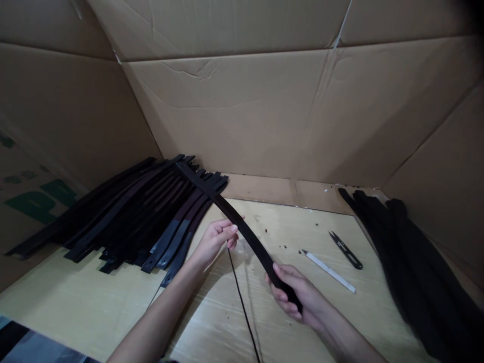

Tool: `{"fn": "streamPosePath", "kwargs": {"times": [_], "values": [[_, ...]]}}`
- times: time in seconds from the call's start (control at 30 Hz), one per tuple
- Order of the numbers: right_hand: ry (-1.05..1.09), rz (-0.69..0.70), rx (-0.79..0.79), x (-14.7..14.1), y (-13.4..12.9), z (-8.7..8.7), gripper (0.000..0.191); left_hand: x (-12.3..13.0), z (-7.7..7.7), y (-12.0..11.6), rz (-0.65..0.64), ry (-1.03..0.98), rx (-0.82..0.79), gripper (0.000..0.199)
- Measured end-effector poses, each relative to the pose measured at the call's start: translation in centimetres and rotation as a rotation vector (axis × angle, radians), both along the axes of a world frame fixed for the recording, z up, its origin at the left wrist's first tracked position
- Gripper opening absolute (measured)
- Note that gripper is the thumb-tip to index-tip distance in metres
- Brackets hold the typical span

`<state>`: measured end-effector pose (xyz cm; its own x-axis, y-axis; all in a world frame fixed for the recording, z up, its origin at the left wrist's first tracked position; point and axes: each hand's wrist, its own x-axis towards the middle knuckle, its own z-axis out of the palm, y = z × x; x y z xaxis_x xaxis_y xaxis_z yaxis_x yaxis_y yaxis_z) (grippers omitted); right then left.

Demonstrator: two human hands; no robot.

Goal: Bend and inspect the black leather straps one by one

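A long, curved black strap (249, 242) slants across the middle, held off the board. My right hand (289, 292) is closed around its near end. The far end, with a small hole, overlaps a heap of similar black straps (132, 212) on the left. My left hand (220, 237) is pinched at the strap's left edge, thumb tip against it. From those fingers a thin black cord (241, 297) runs down to the bottom edge of the view. Exactly how the cord meets the strap is hidden by my fingers.
Right of my hands lie a white pen-like tool (329, 271) with a dark tip and black thread snips (346, 250). More black strips (401, 252) are bunched at the far right. Cardboard walls (234, 111) enclose the pale board (94, 307). Dark specks dot the board.
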<state>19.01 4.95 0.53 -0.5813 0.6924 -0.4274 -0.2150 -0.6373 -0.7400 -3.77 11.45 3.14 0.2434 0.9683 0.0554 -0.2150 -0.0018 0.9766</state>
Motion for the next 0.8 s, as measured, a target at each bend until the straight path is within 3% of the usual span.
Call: {"fn": "streamPosePath", "kwargs": {"times": [0.1,0.17,0.33,0.43,0.6,0.8], "values": [[0.060,0.068,-0.083,0.2,0.0,0.2,0.040,0.0,-0.1,0.0,-0.012,-0.028,0.002,0.044],[0.055,0.071,-0.035,0.2,0.2,0.4,0.041,0.0,-0.3,0.0,0.022,-0.016,0.021,0.043],[-0.115,-0.059,0.250,0.2,0.5,0.6,0.055,0.0,-0.2,0.0,0.221,0.097,0.051,0.031],[-0.346,-0.083,0.510,0.3,0.7,0.5,0.040,0.3,0.2,-0.1,0.285,0.186,0.014,0.035],[-0.811,-0.280,0.936,0.6,1.3,-0.2,0.030,0.4,0.7,-0.1,0.200,0.235,-0.005,0.032],[-0.926,-0.328,1.003,1.3,1.7,-0.2,0.031,0.3,1.0,0.0,0.088,0.214,-0.007,0.015]]}}
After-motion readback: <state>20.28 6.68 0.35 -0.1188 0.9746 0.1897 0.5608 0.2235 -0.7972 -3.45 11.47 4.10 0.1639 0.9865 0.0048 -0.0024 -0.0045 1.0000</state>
